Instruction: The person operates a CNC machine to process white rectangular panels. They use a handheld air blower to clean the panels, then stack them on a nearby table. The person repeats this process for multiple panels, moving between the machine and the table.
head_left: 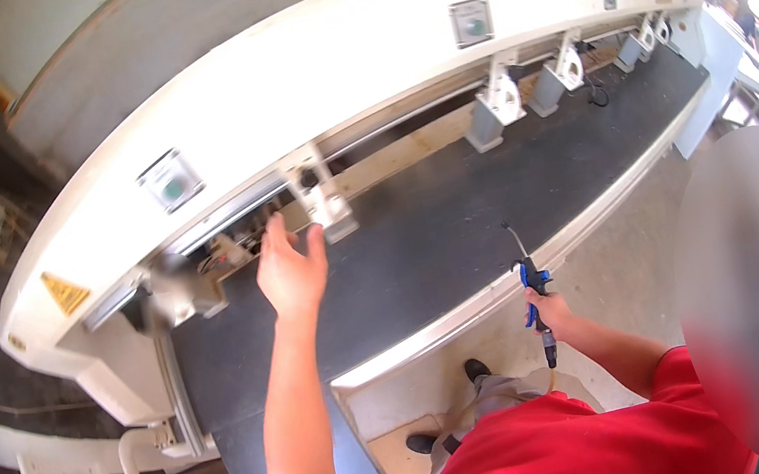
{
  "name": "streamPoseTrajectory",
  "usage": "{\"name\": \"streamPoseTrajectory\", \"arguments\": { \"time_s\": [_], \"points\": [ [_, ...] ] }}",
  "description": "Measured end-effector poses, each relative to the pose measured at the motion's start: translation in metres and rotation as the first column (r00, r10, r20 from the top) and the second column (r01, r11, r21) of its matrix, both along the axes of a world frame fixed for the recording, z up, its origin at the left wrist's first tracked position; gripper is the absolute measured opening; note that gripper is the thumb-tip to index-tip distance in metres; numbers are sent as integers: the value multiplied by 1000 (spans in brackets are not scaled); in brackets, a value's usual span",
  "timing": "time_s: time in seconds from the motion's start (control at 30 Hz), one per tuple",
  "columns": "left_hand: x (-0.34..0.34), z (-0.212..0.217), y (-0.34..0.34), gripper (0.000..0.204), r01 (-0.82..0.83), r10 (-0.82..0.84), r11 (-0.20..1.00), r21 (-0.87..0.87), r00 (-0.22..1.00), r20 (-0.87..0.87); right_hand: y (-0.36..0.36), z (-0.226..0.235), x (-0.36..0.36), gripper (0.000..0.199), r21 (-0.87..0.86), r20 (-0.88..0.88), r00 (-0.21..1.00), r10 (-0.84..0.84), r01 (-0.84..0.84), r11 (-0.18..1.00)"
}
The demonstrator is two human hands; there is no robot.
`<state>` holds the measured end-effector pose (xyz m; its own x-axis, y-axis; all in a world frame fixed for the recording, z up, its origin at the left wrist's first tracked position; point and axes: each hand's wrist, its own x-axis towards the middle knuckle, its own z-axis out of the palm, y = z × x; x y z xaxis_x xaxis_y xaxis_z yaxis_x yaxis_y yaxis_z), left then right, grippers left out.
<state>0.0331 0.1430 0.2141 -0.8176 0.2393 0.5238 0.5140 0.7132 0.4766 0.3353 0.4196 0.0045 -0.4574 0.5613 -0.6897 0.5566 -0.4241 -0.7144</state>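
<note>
Under the left hand: matt black, finely textured bed. Beyond it: smooth, painted white housing and grey metal clamps. In the right hand: blue plastic air gun (thin metal nozzle).

A single fisheye view looks from the person's head steeply down and forward. Both forearms enter from the lower edge, the left hand and right hand close below. Beyond them the machine and its dark bed bend across the frame, edges curving toward the rim.
</note>
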Motion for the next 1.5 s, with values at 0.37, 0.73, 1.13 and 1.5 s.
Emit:
{"name": "streamPoseTrajectory", "arguments": {
  "time_s": [0.37, 0.73, 1.13, 1.5],
  "points": [
    [-60, -16, 91, 32, -174, 179, 984, 48, 977, -117, 91, -6, 25, 39, -81, -15, 1000, -6, 5, 997],
    [-50, -10, 89, 30, -255, 250, 951, 172, 967, 54, 193, -67, 9, 38, -134, -167, 985, -36, 14, 991],
    [437, -242, -263, 87, -937, 934, -104, -333, -207, 291, 53, 12, 16, 39, 72, 106, 583, 806, -812, 579],
    [624, -316, -316, 54, -783, 226, -571, 245, 137, 964, -47, 33, 5, 38, -44, -4, 184, 983, -982, 184]
  ]
}}
